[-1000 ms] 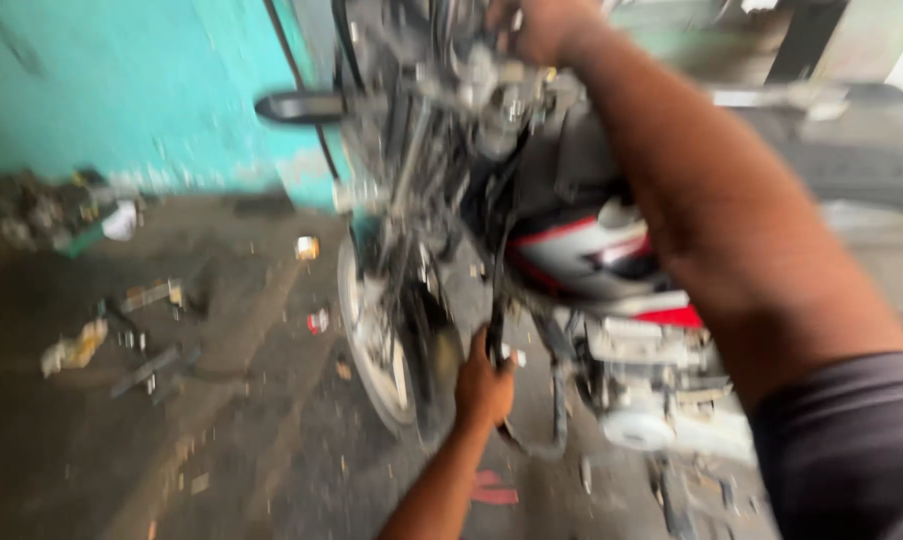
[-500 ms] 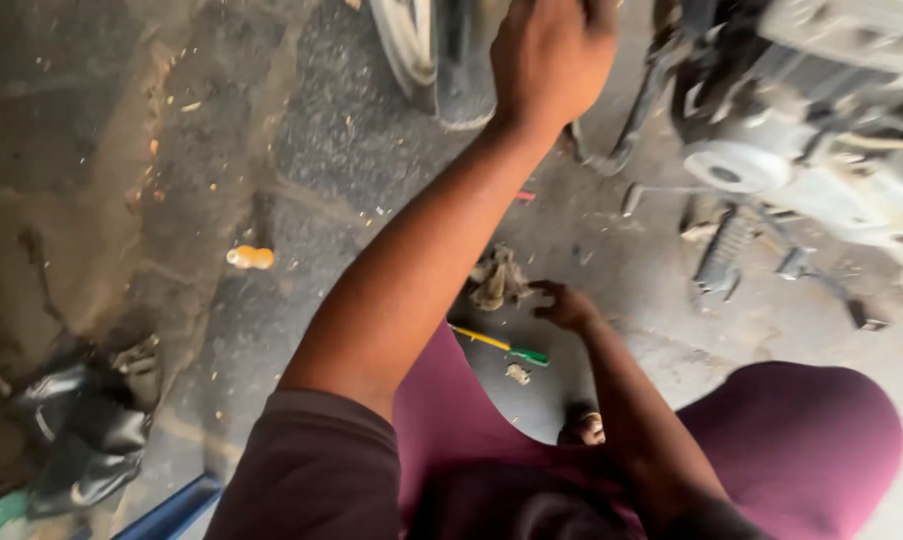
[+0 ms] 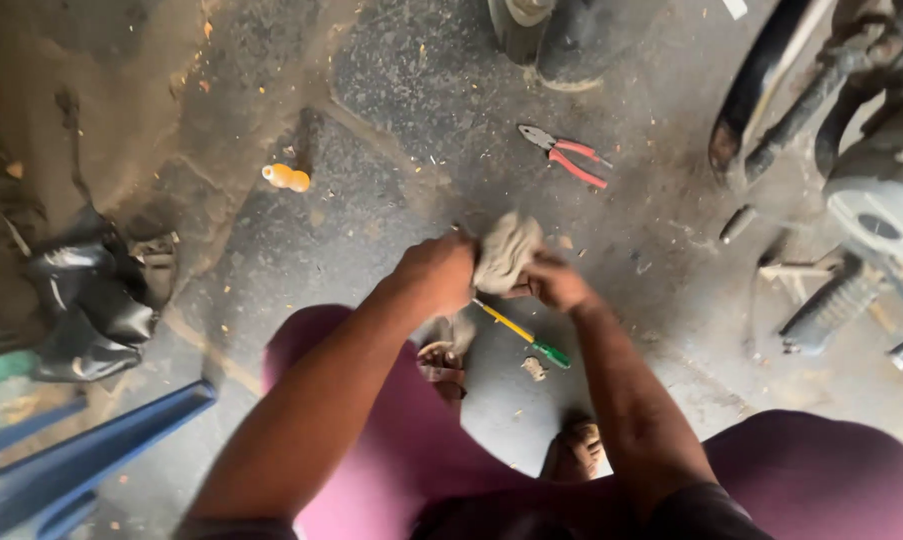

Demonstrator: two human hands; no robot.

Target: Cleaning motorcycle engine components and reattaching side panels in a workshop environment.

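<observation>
Hands meet low over the concrete floor, btwn your knees. Your left hand comes in from the lower left, forearm stretched fwd, fingers curled shut round the near side of a dirty grey rag. Your right hand comes in from the lower right, wrist bent inward, also closed on the rag's other edge. So the rag sits bunched up btwn both fists, touching each, a bit above them toward the top of view.

Just below the hands, on the floor, lies a screwdriver w/ yellow shaft and green handle, slanting down to the right. Pliers w/ red grips lie well apart, up and right of the rag. A small orange bottle lies off to the left. Black bag at far left edge, blue frame near the lower left corner. Motorbike engine parts fill the right side; tyre at top.
</observation>
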